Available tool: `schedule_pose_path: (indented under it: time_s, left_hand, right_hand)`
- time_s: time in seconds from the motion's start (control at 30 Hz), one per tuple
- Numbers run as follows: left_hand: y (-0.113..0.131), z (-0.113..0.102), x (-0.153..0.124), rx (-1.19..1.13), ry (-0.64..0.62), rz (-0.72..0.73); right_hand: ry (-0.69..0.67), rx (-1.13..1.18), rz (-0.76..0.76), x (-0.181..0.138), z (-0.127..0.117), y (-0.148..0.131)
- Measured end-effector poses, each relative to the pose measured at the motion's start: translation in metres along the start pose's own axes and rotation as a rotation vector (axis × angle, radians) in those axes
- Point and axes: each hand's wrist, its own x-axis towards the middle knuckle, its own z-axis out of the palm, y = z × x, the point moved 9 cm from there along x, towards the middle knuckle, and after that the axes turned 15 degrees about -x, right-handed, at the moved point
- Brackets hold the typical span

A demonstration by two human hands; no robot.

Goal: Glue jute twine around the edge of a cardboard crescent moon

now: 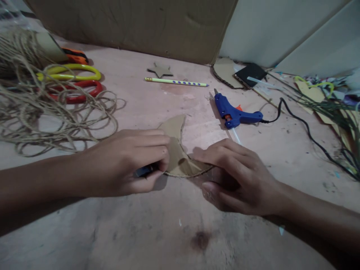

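A crescent-shaped piece of brown cardboard (177, 150) lies on the pinkish table (174, 232) in front of me. My left hand (128, 161) is closed at its left edge, fingers curled round a small dark object (143, 171) that I cannot make out. My right hand (236, 176) rests on the crescent's lower right tip, fingers bent and pressed down on the cardboard. Both forearms come in from the bottom corners.
A tangle of jute twine (53, 108) fills the left, with yellow and red scissors (74, 80). Behind lie a cardboard star (161, 69), a dotted pencil (176, 81), a blue glue gun (234, 112) with black cord (303, 131), a phone (250, 75), and a cardboard sheet (135, 26).
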Motion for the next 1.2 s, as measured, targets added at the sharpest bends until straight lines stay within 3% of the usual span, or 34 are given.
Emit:
schedule_pose_path:
  time_s: [0.23, 0.4, 0.53, 0.6, 0.7, 0.87, 0.97, 1.1, 1.2]
  left_hand:
    - [0.003, -0.007, 0.0, 0.117, 0.058, 0.007]
    - [0.028, -0.023, -0.009, 0.364, 0.223, 0.13]
    - [0.022, -0.018, -0.003, 0.438, 0.214, 0.086]
    - [0.016, -0.02, 0.0, 0.41, 0.227, 0.066]
    - [0.017, -0.034, -0.001, 0.339, 0.303, 0.057]
    - [0.051, -0.044, -0.005, 0.298, 0.266, 0.101]
    - [0.06, -0.035, -0.009, 0.155, 0.243, 0.032]
    - [0.057, -0.031, -0.023, 0.095, 0.463, 0.011]
    - [0.049, -0.027, -0.027, 0.145, 0.504, 0.003]
  right_hand:
    - [0.011, 0.063, 0.133, 0.001, 0.005, 0.005]
    - [0.156, 0.105, 0.165, -0.006, -0.011, 0.011]
    - [0.336, 0.127, 0.236, -0.011, -0.026, 0.012]
    - [0.393, 0.148, 0.26, -0.011, -0.03, 0.011]
    - [0.365, 0.231, 0.22, -0.003, -0.032, 0.004]
    - [0.377, 0.346, 0.247, 0.014, -0.054, 0.002]
    - [0.405, 0.323, 0.281, 0.027, -0.068, 0.004]
    - [0.439, 0.288, 0.352, 0.042, -0.079, 0.016]
    - [0.494, 0.33, 0.409, 0.046, -0.086, 0.029]
